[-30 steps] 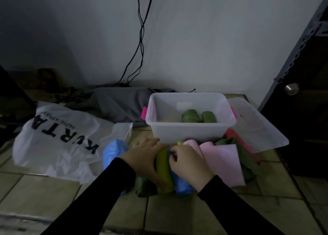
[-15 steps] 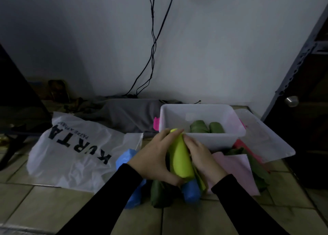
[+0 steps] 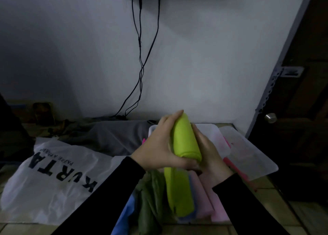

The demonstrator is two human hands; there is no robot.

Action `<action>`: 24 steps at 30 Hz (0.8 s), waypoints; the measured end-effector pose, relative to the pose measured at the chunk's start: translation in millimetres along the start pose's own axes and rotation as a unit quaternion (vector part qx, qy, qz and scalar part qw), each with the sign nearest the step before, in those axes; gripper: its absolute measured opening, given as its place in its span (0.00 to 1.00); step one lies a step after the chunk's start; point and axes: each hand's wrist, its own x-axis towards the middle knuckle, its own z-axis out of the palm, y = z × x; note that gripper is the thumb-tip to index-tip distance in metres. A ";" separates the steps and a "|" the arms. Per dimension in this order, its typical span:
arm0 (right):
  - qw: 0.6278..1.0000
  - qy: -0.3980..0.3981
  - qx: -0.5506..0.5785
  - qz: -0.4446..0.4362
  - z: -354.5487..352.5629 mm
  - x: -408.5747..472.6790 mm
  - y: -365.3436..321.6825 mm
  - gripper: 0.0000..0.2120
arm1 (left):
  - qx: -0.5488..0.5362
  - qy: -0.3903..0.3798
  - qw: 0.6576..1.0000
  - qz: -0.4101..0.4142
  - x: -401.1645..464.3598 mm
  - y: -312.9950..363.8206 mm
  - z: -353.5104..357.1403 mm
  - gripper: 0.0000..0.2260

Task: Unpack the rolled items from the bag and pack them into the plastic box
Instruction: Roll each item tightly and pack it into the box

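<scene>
A lime green rolled cloth [image 3: 186, 137] is lifted in front of me, held between both hands. My left hand [image 3: 158, 146] grips its left side with the thumb under the lower end. My right hand [image 3: 209, 151] holds its right side. A loose tail of the same green cloth [image 3: 179, 194] hangs down below the hands. Behind the hands stands the clear plastic box [image 3: 214, 137], mostly hidden. On the floor below lie olive green [image 3: 150, 199], blue [image 3: 127, 215] and pink [image 3: 213, 199] cloths. The white bag [image 3: 53, 178] printed KURTA lies flat at left.
The box's clear lid [image 3: 248, 153] lies to the right of the box, beside a dark door [image 3: 298, 110] with a round knob. A grey cloth [image 3: 115, 137] is heaped by the wall. Black cables [image 3: 140, 57] hang down the white wall.
Both hands have lifted the lime green roll up off the pile and towards the box. Part of it has come unrolled and hangs down. The camera has tilted upward.
</scene>
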 end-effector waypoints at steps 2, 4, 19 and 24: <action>0.999 -0.046 0.017 -0.021 -0.6 2.1 -9.2 0.17 | -0.046 -0.002 0.999 0.013 10.4 11.8 -4.6 0.53; 0.994 -0.030 -0.081 -0.064 -1.3 4.1 -12.2 0.15 | -0.089 -0.006 0.996 0.022 22.0 21.7 -7.8 0.52; 0.894 -0.126 -0.429 -0.023 -68.1 42.7 -59.7 0.19 | -0.116 -0.035 0.993 0.011 29.8 -0.1 -29.4 0.49; 0.842 -0.009 -0.532 -0.092 -86.2 68.4 -53.3 0.16 | 0.066 -0.048 0.997 0.016 30.3 -4.8 -24.6 0.53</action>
